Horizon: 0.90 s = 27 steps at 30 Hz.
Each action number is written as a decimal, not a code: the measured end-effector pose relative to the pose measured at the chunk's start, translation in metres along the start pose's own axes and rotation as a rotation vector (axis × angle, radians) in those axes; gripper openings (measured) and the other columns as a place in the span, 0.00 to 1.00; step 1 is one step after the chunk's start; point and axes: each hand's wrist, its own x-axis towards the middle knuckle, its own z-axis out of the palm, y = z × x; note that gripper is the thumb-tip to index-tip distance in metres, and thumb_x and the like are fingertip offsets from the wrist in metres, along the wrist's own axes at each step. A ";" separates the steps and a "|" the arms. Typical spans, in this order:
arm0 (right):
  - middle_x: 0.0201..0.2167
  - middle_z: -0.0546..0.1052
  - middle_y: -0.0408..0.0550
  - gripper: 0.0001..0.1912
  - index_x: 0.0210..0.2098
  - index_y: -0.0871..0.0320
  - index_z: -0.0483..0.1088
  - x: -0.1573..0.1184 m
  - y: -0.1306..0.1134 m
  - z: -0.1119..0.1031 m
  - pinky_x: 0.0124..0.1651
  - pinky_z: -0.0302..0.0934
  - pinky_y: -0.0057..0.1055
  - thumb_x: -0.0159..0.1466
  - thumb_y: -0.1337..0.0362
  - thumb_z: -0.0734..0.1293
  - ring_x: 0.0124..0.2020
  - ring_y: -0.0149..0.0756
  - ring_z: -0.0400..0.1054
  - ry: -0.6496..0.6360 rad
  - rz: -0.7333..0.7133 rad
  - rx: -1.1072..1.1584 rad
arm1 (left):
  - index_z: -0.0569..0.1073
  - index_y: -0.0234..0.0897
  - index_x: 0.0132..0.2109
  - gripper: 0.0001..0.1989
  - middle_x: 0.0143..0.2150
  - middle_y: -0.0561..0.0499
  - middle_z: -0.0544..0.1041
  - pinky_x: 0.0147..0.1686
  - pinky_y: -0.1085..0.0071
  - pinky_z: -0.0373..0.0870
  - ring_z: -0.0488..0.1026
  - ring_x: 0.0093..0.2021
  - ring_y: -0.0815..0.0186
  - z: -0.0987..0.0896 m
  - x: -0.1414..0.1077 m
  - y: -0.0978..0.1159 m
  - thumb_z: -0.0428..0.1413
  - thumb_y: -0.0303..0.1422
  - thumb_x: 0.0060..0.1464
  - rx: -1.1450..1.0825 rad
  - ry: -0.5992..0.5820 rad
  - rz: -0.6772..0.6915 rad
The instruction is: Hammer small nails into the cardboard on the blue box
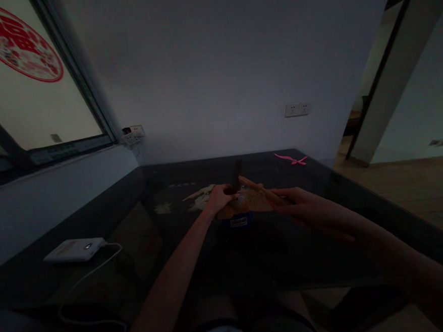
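Note:
The picture is dim. Near the middle of the dark table, my left hand (219,197) closes its fingers at the base of a dark upright piece (237,172). Beside it lies a brownish, textured flat piece (256,200), over a small blue box (240,220) with a pale label. My right hand (298,201) grips a thin tan stick-like piece (259,187), which slants up and left toward the dark piece. What exactly these pieces are is too dark to tell.
A white power bank (75,250) with a white cable (96,270) lies at the left. A pink ribbon-like strip (292,159) is at the table's back right. Behind the table (169,172) stands a wall with sockets (297,110).

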 end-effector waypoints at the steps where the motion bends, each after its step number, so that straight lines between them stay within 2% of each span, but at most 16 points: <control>1: 0.17 0.63 0.35 0.24 0.53 0.62 0.64 0.001 -0.003 -0.002 0.12 0.50 0.19 0.57 0.65 0.62 0.12 0.22 0.55 -0.017 0.003 -0.019 | 0.76 0.32 0.33 0.08 0.33 0.48 0.78 0.35 0.72 0.67 0.73 0.33 0.66 0.000 0.000 0.000 0.61 0.31 0.43 0.002 0.001 -0.006; 7: 0.19 0.64 0.35 0.27 0.57 0.60 0.59 -0.003 -0.020 -0.012 0.11 0.52 0.19 0.58 0.64 0.62 0.11 0.21 0.55 0.062 -0.020 -0.034 | 0.76 0.32 0.33 0.09 0.32 0.49 0.78 0.35 0.72 0.67 0.73 0.32 0.67 0.001 0.001 -0.003 0.61 0.33 0.44 -0.043 -0.027 0.029; 13: 0.18 0.64 0.36 0.23 0.54 0.60 0.64 0.000 -0.003 -0.004 0.11 0.52 0.18 0.58 0.64 0.63 0.11 0.21 0.56 -0.018 -0.064 -0.094 | 0.77 0.32 0.34 0.09 0.33 0.48 0.79 0.36 0.70 0.68 0.74 0.32 0.65 0.001 0.001 -0.003 0.60 0.32 0.44 -0.044 -0.046 -0.016; 16: 0.17 0.63 0.35 0.21 0.52 0.61 0.65 -0.001 -0.002 -0.003 0.11 0.52 0.17 0.59 0.63 0.63 0.12 0.21 0.56 -0.004 -0.063 -0.080 | 0.77 0.32 0.34 0.09 0.33 0.48 0.79 0.36 0.70 0.68 0.74 0.33 0.65 0.001 0.001 -0.003 0.61 0.32 0.44 -0.034 -0.044 -0.028; 21: 0.18 0.63 0.35 0.24 0.55 0.59 0.62 -0.005 -0.010 -0.007 0.11 0.52 0.18 0.59 0.64 0.63 0.11 0.20 0.55 0.060 -0.076 -0.036 | 0.77 0.32 0.33 0.08 0.32 0.49 0.78 0.35 0.71 0.68 0.73 0.32 0.66 0.003 0.001 -0.004 0.61 0.32 0.44 -0.046 -0.035 -0.009; 27: 0.19 0.62 0.35 0.24 0.54 0.62 0.63 -0.002 -0.001 -0.002 0.12 0.52 0.17 0.59 0.65 0.63 0.12 0.21 0.56 0.001 -0.049 -0.105 | 0.77 0.32 0.34 0.08 0.33 0.47 0.78 0.36 0.70 0.68 0.73 0.32 0.65 0.000 0.001 0.000 0.61 0.30 0.43 -0.012 -0.040 -0.031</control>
